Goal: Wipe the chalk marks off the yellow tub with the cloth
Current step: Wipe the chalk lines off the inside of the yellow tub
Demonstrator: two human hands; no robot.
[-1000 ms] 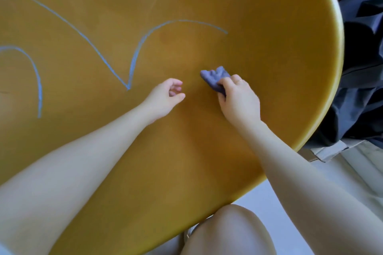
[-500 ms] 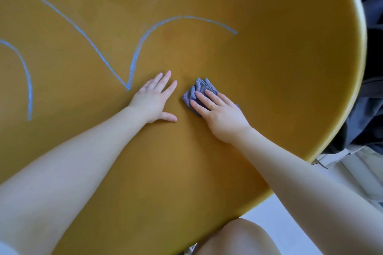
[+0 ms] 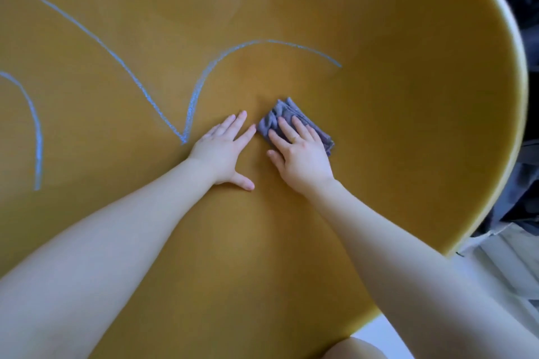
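Observation:
The yellow tub point(image 3: 408, 125) fills most of the view, and I look into its inside. Blue chalk marks run across it: a V-shaped line with an arc point(image 3: 192, 102) left of centre and a curved stroke point(image 3: 36, 137) at the far left. A folded grey-purple cloth point(image 3: 280, 116) lies on the tub surface. My right hand point(image 3: 300, 154) presses flat on the cloth, fingers spread over it. My left hand point(image 3: 224, 148) lies flat and open on the bare tub just left of the cloth, near the tip of the V.
The tub's rim point(image 3: 522, 90) curves down the right side. Dark fabric point(image 3: 525, 178) lies beyond the rim at the right, with pale fabric point(image 3: 507, 265) below it. My knee point(image 3: 358, 350) shows at the bottom edge.
My right hand went from pinching the cloth to pressing it flat and slid it left. My left hand opened from a loose curl and now rests flat on the tub.

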